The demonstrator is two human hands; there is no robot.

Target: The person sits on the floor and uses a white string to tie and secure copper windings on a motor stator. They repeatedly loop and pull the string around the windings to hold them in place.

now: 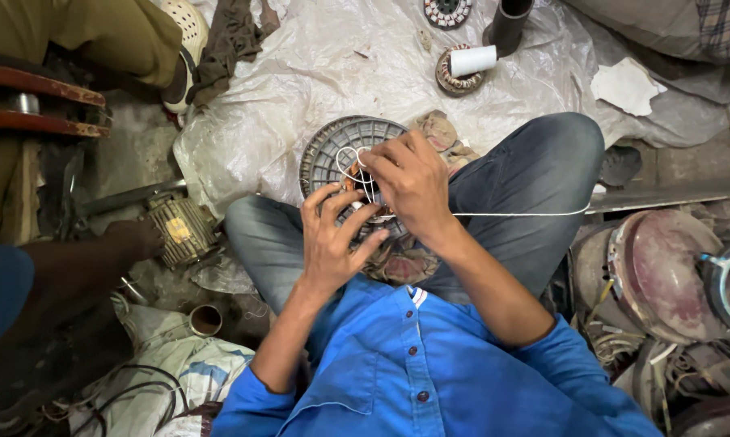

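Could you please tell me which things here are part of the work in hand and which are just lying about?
In hand: left hand, right hand, white string, round grey ribbed housing.
Lying about: thread spool, black tube, small motor, white scrap.

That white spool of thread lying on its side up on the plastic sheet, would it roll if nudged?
Probably: the white spool is a cylinder lying on its side, propped on a round wound part, so a nudge could roll it off. It looks light. The crinkled plastic sheet might stop it.
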